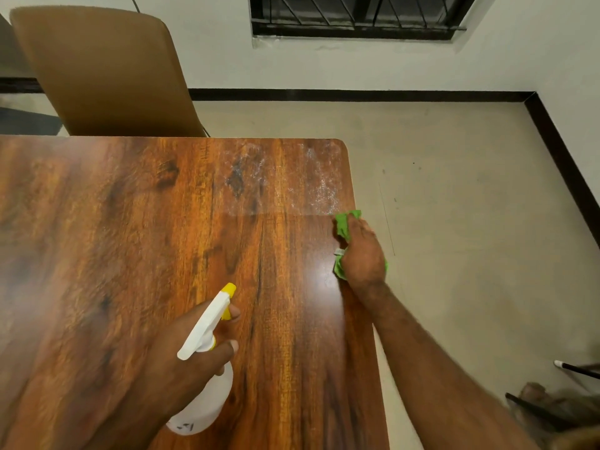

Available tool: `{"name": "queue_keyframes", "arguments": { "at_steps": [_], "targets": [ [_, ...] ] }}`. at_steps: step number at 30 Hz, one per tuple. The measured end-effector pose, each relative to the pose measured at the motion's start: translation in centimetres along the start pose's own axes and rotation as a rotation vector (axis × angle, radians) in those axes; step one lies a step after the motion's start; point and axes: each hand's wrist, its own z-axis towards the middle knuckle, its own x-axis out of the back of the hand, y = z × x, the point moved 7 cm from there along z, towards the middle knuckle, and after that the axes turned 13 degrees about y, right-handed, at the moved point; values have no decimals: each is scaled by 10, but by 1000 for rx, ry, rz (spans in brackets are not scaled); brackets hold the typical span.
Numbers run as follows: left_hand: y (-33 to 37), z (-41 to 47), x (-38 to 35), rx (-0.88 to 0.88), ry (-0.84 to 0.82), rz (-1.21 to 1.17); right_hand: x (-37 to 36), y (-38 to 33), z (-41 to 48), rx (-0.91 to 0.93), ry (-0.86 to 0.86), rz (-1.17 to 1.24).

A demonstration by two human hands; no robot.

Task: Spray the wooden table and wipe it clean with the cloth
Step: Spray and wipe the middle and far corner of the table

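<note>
The wooden table (130,238) fills the left and middle of the head view. A patch of white spray droplets (279,180) lies near its far right corner. My right hand (363,251) presses a crumpled green cloth (344,227) onto the table at the right edge, just below the wet patch. My left hand (181,358) grips a white spray bottle (207,339) with a yellow nozzle, held above the table near its front, nozzle pointing away from me.
A tan chair (104,73) stands behind the table's far edge. Beige floor (454,206) runs along the right of the table to a dark skirting and a white wall with a barred window (357,14). Dark thin objects (571,371) lie at the lower right.
</note>
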Motion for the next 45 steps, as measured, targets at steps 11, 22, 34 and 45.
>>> {"name": "queue_keyframes", "arguments": {
  "at_steps": [11, 22, 34, 45],
  "targets": [
    [50, -66, -21, -108, 134, -110, 54, 107, -67, -775, 105, 801],
    [86, -143, -39, -232, 189, -196, 117, 13, -174, -1020, -221, 1559],
    [93, -226, -25, -321, 224, -290, 190, -42, -258, -854, -486, 1741],
    [118, -311, -1, -433, 296, -377, 244, -49, -310, -714, -372, 1542]
  ]
}}
